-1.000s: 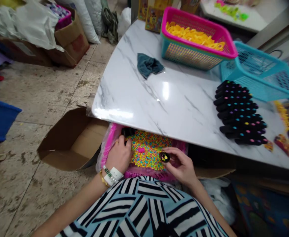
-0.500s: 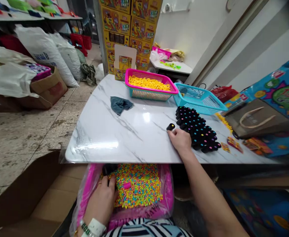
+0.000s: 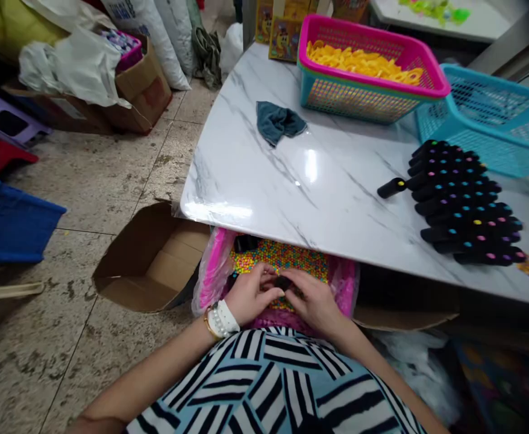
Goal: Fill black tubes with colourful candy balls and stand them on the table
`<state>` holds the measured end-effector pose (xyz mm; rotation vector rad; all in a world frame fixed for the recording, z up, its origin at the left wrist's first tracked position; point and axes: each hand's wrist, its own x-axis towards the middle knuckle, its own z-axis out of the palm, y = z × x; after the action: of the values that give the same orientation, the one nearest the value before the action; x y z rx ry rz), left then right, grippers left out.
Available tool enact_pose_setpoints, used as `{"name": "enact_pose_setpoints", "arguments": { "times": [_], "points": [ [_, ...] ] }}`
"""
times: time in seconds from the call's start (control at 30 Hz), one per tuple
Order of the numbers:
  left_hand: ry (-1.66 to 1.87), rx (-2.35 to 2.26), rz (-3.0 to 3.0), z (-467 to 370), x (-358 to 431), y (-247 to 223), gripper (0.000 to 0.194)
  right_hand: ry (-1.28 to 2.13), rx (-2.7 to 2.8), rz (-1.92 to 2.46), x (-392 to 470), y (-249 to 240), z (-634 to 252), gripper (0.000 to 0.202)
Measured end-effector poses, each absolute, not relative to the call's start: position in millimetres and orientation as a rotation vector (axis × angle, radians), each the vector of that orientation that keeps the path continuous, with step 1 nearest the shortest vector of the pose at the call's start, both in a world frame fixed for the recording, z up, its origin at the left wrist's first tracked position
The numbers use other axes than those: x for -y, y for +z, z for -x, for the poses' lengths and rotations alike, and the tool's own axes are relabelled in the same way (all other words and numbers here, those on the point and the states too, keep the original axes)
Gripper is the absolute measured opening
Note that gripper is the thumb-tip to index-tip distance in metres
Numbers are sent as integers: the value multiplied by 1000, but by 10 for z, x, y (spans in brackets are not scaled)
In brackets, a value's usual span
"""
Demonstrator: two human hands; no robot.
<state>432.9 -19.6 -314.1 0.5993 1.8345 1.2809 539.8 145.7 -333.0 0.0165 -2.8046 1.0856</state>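
Over a pink tub (image 3: pixel 348 283) of small multicoloured balls (image 3: pixel 298 256), my two hands meet around a small black tube (image 3: pixel 284 283). My left hand (image 3: pixel 249 295) has its thumb and curled fingers at the tube's left side, partly hiding it. From the right, my right hand (image 3: pixel 316 298) pinches the same piece between bent fingers. More black tubes (image 3: pixel 246 243) lie at the tub's far left. On the marble-patterned table, one black tube with a yellow end (image 3: pixel 391 187) lies alone, left of a stack of black tubes (image 3: pixel 467 205) with coloured ends.
At the table's back stand a pink basket (image 3: pixel 373 30) of yellow plastic pieces and a blue basket (image 3: pixel 485 144). A dark cloth (image 3: pixel 278 122) lies on the table (image 3: pixel 246 175). An open cardboard box (image 3: pixel 151 259) and a blue crate (image 3: pixel 15 226) are on the floor to the left.
My right hand has let go of the yellow-ended tube on the table and come down to the tub. My left hand has moved right to meet it. The view has tilted down and left.
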Motion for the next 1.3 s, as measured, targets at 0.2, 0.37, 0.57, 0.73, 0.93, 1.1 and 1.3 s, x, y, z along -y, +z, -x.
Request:
{"name": "enact_pose_setpoints", "arguments": {
  "times": [0.2,0.37,0.57,0.73,0.93,1.1,1.3],
  "points": [
    [548,-2406,-1003,-4310,145,-3169,38,790,2913,49,-1833,-3525,-5449,41],
    [216,-2385,-1091,-4345,43,-3214,24,822,2810,388,-1842,-3521,-5454,36],
    [182,-2387,-1126,-4347,41,-3234,20,793,3012,511,-1717,-3591,-5471,40],
    [301,-2562,-1101,-4295,104,-3149,26,576,2930,277,-1678,-3608,-5490,40],
    [241,-2690,-1037,-4103,45,-3080,51,971,2956,138,-1600,-3688,-5400,41],
    [131,-2563,-1043,-4059,66,-3195,29,1109,3054,79,-1641,-3642,-5544,62],
    [310,-2391,-1152,-4103,173,-3197,38,646,3068,212,-1811,-3572,-5645,46]
  ]
}}
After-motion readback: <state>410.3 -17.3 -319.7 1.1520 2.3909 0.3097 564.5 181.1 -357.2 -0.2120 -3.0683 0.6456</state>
